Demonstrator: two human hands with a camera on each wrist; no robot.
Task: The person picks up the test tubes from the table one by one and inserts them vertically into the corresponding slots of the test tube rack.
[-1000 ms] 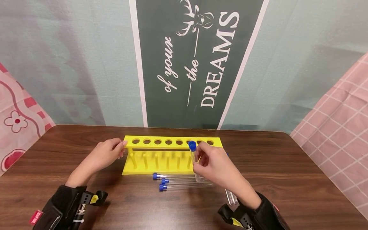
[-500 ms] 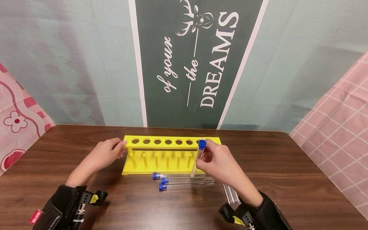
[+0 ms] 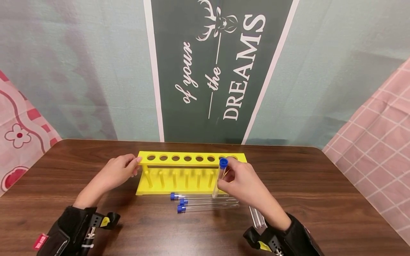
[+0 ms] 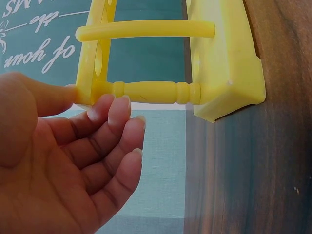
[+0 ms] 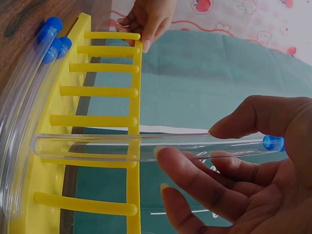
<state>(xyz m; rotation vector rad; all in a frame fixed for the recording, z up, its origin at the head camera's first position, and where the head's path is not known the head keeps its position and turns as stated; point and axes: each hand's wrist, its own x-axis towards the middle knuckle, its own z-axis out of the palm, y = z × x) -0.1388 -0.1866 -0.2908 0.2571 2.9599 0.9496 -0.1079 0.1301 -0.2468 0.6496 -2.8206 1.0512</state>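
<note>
My left hand (image 3: 118,170) pinches the left end of a yellow test tube rack (image 3: 157,189) by its top bar, thumb against one side. The other fingers curl beside a post, shown in the left wrist view. Ahead of the rack's right part, my right hand (image 3: 245,179) holds a clear test tube (image 5: 180,147) with a blue cap (image 3: 223,163) between thumb and fingers. The tube is nearly upright and slightly tilted, its rounded end low near the rack's base. Visible rack holes have no tubes in them; my right hand covers the far-right ones.
Several capped test tubes (image 3: 208,209) lie side by side along the rack's front. More tubes (image 3: 257,217) lie to the right, partly hidden under my right forearm. The brown wooden table (image 3: 144,227) ends at a printed cloth backdrop (image 3: 205,128).
My right hand has carried the test tube rightward along the rack, then shifted it very slightly back left and down. The left hand and the rack stay in place.
</note>
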